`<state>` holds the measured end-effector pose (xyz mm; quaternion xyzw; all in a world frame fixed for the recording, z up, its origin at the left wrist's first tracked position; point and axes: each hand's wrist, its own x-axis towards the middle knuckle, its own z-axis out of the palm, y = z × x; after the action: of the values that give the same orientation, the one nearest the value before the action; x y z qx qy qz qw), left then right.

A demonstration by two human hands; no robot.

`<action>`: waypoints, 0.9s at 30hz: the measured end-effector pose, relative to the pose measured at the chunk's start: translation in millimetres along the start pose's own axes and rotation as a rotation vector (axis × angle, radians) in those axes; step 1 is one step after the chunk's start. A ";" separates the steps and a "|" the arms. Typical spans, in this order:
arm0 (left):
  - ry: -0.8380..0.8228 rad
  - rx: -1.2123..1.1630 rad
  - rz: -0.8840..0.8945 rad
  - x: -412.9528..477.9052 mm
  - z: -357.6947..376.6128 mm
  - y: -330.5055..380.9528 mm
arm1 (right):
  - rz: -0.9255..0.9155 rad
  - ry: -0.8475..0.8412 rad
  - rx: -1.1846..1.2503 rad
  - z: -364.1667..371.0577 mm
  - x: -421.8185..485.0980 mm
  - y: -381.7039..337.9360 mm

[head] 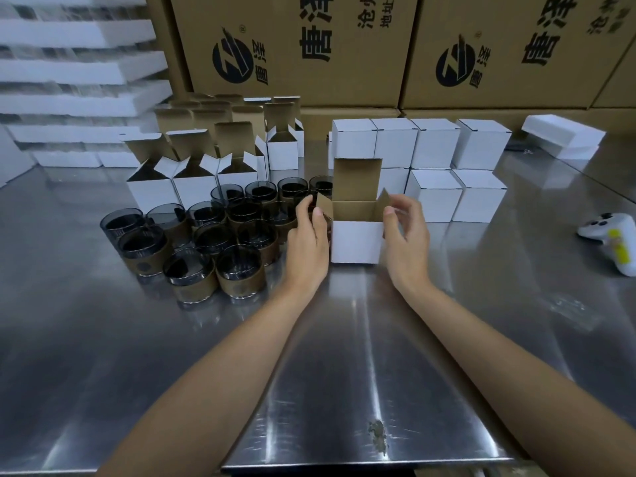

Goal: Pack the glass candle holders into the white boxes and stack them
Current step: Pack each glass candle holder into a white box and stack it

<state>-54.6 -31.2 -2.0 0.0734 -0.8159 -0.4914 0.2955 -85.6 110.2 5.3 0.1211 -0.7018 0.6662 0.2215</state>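
An open white box stands on the steel table at the centre, its brown top flap upright. My left hand holds its left side flap between thumb and fingers. My right hand pinches the right side flap. I cannot see into the box. To the left stands a cluster of several smoked glass candle holders with brown bands. Behind them are several open white boxes. On the right, closed white boxes sit stacked in two layers.
Large printed cardboard cartons wall off the back. White foam sheets are piled at the far left. A white foam slab lies at the back right, and a white game-style controller lies near the right edge.
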 end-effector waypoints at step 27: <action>-0.061 -0.158 -0.112 2.7 6.6 4.8 | 0.031 -0.291 -0.082 -15.3 21.3 10.5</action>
<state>-59.6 -24.9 1.0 0.0799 -0.7778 -0.5721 0.2474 -106.8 128.9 6.3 0.1965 -0.7549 0.6156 0.1121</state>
